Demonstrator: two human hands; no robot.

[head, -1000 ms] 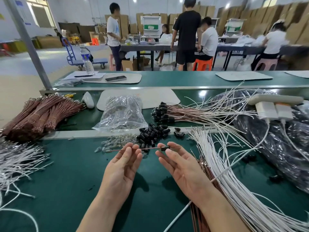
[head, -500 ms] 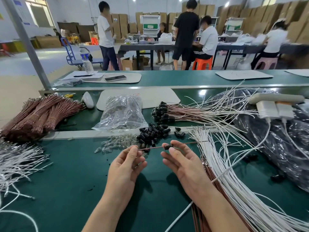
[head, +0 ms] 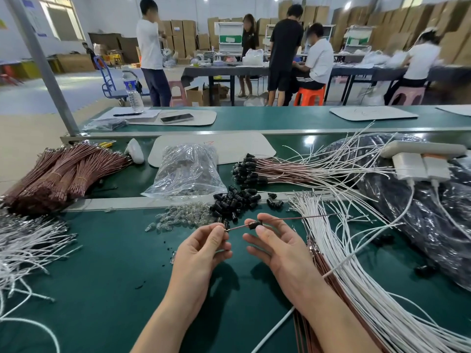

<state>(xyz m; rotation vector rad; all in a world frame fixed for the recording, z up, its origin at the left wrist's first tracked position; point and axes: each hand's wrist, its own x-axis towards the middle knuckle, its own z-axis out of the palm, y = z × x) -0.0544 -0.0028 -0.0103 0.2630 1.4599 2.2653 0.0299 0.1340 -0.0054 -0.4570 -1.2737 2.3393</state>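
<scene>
A thin brown wire (head: 293, 218) runs level above the green bench (head: 102, 263), with a small black cap (head: 255, 224) threaded on it. My left hand (head: 204, 253) pinches the wire's left end between thumb and fingertips. My right hand (head: 277, 247) pinches the black cap on the wire; the wire's free end points right over the white wires. A heap of loose black caps (head: 235, 200) lies just beyond my hands, beside a scatter of small clear bulbs (head: 183, 217).
White wires (head: 356, 271) fan across the bench on my right, more white wires (head: 25, 248) on my left. Brown wire bundles (head: 61, 174), a clear plastic bag (head: 186, 171), capped wires (head: 293, 171) and a black bag (head: 420, 215) lie behind. People work at far tables.
The wire has shifted right through my hands, so my left fingers now hold its left tip. The cap stays in my right fingers. Both hands rose slightly.
</scene>
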